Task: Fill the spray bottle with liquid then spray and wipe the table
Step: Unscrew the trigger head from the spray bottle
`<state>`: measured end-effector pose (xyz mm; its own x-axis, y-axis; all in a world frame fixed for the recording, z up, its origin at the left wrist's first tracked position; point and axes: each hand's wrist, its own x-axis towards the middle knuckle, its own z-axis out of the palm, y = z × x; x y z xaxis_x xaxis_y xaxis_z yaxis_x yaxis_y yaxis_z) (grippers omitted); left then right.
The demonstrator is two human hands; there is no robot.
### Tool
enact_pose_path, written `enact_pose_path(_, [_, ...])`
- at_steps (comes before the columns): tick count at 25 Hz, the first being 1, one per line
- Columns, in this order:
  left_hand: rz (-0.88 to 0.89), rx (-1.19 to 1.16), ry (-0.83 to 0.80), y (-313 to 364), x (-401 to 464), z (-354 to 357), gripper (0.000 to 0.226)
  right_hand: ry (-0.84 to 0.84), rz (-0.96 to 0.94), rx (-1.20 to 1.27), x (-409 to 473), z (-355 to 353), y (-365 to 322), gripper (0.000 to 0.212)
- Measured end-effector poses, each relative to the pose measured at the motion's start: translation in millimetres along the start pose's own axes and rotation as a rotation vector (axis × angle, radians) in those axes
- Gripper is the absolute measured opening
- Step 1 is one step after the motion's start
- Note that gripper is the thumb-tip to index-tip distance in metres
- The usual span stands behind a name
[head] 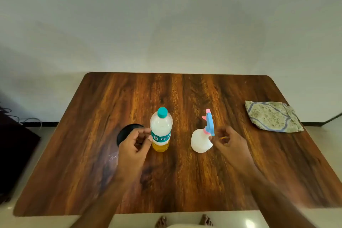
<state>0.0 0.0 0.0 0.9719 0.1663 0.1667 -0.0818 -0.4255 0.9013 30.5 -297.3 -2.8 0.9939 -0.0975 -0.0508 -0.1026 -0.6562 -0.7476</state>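
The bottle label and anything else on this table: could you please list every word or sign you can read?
"Bi": white letters on the teal label of the plastic bottle; the rest curves out of view.
A small square logo beside it: too blurred to read.
Spray bottle and patterned cloth: no text.

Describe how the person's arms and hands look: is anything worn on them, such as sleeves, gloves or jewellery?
Both forearms are bare as far as the picture shows; no sleeves, gloves, watch or bracelet are visible. The left hand is bare. On the right hand a small yellow-orange band shows at one finger, possibly a ring; it is too small to tell for sure. The near parts of both arms are blurred.
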Motion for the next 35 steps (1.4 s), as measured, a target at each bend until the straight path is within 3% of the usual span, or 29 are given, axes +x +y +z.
enact_pose_path(6, [-0.073,-0.045,-0.104,2,-18,20,0.028,0.065,0.049,-0.213,39,7,1,0.044])
enact_pose_path(18, [-0.240,-0.163,-0.201,27,-32,51,0.027,0.013,-0.064,-0.251,62,-16,0,0.028])
enact_pose_path(22, [-0.144,-0.127,-0.249,55,-15,68,0.025,-0.043,-0.214,-0.125,56,-69,-34,0.022])
enact_pose_path(27, [-0.031,-0.069,-0.395,107,15,94,0.046,-0.142,-0.305,0.043,34,-120,-74,0.004])
enact_pose_path(31, [-0.088,-0.377,-0.614,139,25,101,0.043,-0.137,-0.299,0.114,14,-137,-98,0.004])
enact_pose_path(35, [-0.206,-0.630,-0.613,147,25,106,0.042,-0.080,-0.270,0.265,2,-137,-101,0.013])
